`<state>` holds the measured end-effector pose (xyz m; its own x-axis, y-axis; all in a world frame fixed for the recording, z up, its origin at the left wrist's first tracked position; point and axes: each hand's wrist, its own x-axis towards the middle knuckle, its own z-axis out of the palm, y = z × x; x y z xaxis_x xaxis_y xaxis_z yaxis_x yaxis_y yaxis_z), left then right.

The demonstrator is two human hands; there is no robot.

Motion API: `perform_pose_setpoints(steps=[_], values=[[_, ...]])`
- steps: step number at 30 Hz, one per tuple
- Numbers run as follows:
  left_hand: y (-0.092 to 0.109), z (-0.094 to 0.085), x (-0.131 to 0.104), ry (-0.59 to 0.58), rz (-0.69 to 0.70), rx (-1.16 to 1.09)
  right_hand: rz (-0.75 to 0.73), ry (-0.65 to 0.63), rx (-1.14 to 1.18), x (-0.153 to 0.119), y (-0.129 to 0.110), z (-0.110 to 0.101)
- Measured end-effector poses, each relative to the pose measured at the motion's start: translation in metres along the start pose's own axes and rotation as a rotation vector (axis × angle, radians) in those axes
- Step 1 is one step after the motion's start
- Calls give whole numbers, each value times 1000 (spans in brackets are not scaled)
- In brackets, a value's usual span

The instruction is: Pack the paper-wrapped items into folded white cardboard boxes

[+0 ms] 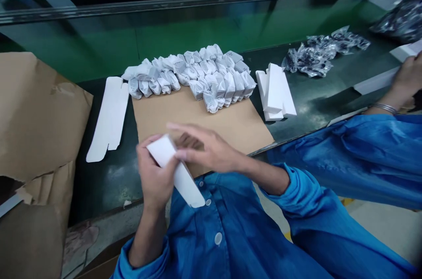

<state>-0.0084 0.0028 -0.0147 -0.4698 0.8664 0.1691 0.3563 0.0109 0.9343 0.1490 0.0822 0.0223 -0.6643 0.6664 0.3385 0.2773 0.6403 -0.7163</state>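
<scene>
My left hand [156,173] is wrapped round a narrow white carton [181,173], held tilted in front of my chest. My right hand [207,147] is at the carton's upper end, its thumb against the side. Its index finger stretches out, blurred by motion, with the other fingers partly curled and apart from the thumb. Beyond my hands, a brown cardboard sheet [158,116] bears rows of small items wrapped in thin white material [211,72]. An unfolded white carton blank [108,116] lies left of the sheet. Several folded white cartons [275,90] are stacked on its right.
A large brown cardboard box [36,112] with a torn side stands at the left. Dark items in clear plastic bags [313,57] lie at the back right. Another person's hand [410,72] and blue sleeve are at the right edge. A raised ledge [198,2] runs along the back.
</scene>
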Motion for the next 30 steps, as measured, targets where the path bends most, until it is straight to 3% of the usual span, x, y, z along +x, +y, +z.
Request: perform_pose_setpoints(steps=[3, 5, 8, 11, 13, 17, 19, 22, 27, 30], values=[[-13, 1, 21, 116, -220, -247, 150, 46, -583, 52, 22, -20], [-22, -2, 34, 155, -199, -212, 218, -16, -885, 84, 41, -25], [-30, -14, 45, 195, 1, 113, 138, -179, -1008, 104, 60, -15], [-33, -34, 42, 158, 272, 385, -55, -279, -989, 87, 60, -5], [-32, -48, 33, -37, 469, 475, -105, -293, -901, 70, 56, -10], [-30, -63, 16, -632, 800, 634, -76, -227, -850, 67, 55, -34], [-27, -64, 14, -727, 867, 720, -138, -326, -904, 79, 61, -40], [-25, -64, 17, -683, 857, 823, -174, -453, -902, 96, 71, -37], [-25, -66, 20, -471, 695, 1001, -114, -432, -744, 106, 72, -32], [-23, -58, 19, -454, 673, 996, -11, -454, -790, 112, 68, -32]])
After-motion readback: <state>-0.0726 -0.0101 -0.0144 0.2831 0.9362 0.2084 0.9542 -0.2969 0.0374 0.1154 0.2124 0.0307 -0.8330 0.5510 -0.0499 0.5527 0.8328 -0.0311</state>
